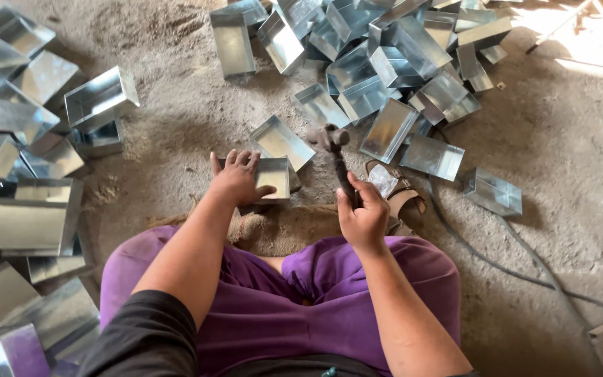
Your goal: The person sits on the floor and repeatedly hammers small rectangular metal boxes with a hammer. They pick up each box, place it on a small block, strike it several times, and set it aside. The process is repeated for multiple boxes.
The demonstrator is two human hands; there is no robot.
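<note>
Left hand (235,179): fingers (240,158) laid close together, flat over the left rim of a small open metal tray (272,179), pressing it to the floor just ahead of the knees. Right hand (363,213): fingers wrapped tight round the dark handle of a hammer (338,155), head raised above and to the right of the tray, not touching it. Second tray (282,142): tilted, just behind the held one. Tray pile (385,63): many shiny rectangular trays heaped at top centre and right, lying at all angles. One tray (493,192) apart at right, on its side. Left stack (22,139): larger metal boxes and folded sheet along the left edge, one open box (101,98) nearest the middle. Sandal (399,199): brown, right of the hammer hand. Cable (497,258): dark, running across the floor (176,105) at right. Floor: dusty grey concrete. No labels or signs visible on any piece
</note>
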